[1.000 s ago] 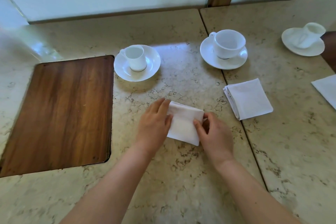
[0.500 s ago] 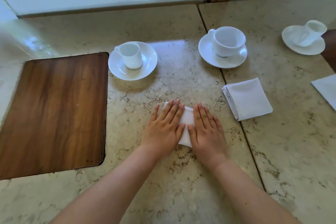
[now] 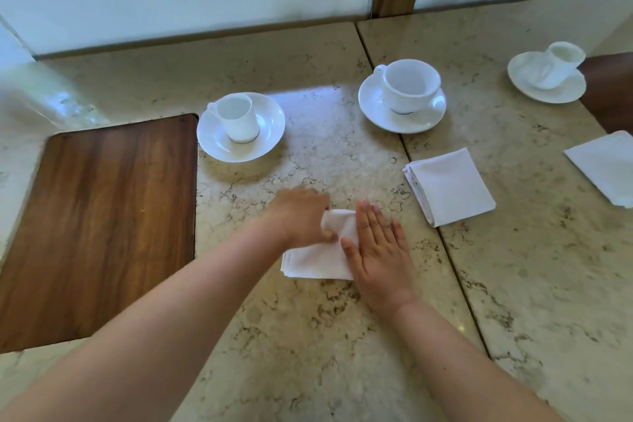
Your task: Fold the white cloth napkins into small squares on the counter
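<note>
A small white folded napkin (image 3: 317, 259) lies on the marble counter (image 3: 308, 336) in front of me. My left hand (image 3: 301, 214) pinches the napkin's far edge, its fingers curled round a bunched fold. My right hand (image 3: 378, 248) lies flat with straight fingers on the napkin's right side and hides that part. A second napkin (image 3: 450, 187), folded into a square, rests to the right. A third white napkin (image 3: 608, 169) shows partly at the right edge.
A dark wooden board (image 3: 102, 226) is set into the counter at the left. Behind the hands stand a small cup on a saucer (image 3: 241, 127) and a wider cup on a saucer (image 3: 404, 96). Another cup and saucer (image 3: 548, 72) sit at far right.
Both hands lay flat on the napkin half a second ago. Now my left hand has curled and pinched its far edge, while my right hand has slid right and stays flat.
</note>
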